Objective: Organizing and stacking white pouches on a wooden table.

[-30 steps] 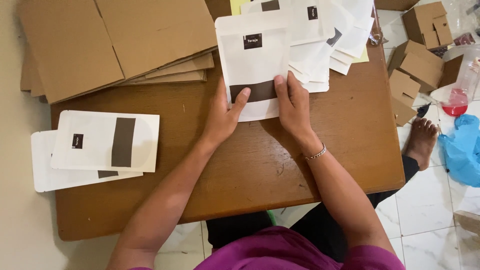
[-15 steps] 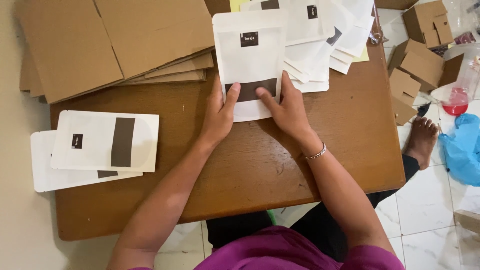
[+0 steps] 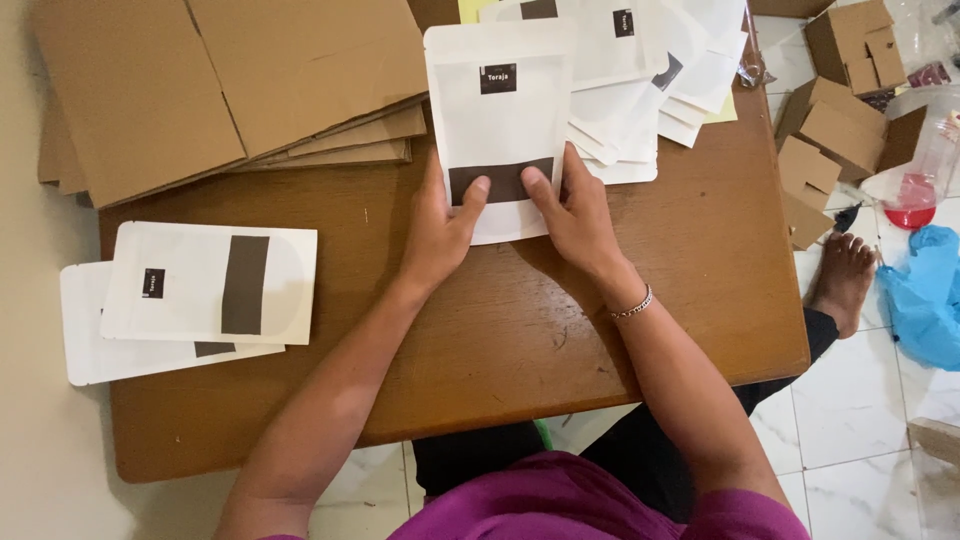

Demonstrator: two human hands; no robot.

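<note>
Two hands press on one white pouch (image 3: 497,130) lying flat on the wooden counter (image 3: 640,300), at its far middle. The left hand (image 3: 437,235) and right hand (image 3: 575,215) lie spread, thumbs down on the dark label strip (image 3: 500,180), gripping nothing. If the thumbs push unevenly, I'd expect the strip to wrinkle or sit crooked. The loose pouch pile (image 3: 650,80) just beside it could get nudged. The stacked pouches (image 3: 190,300) overhang the left edge and might slip off.
</note>
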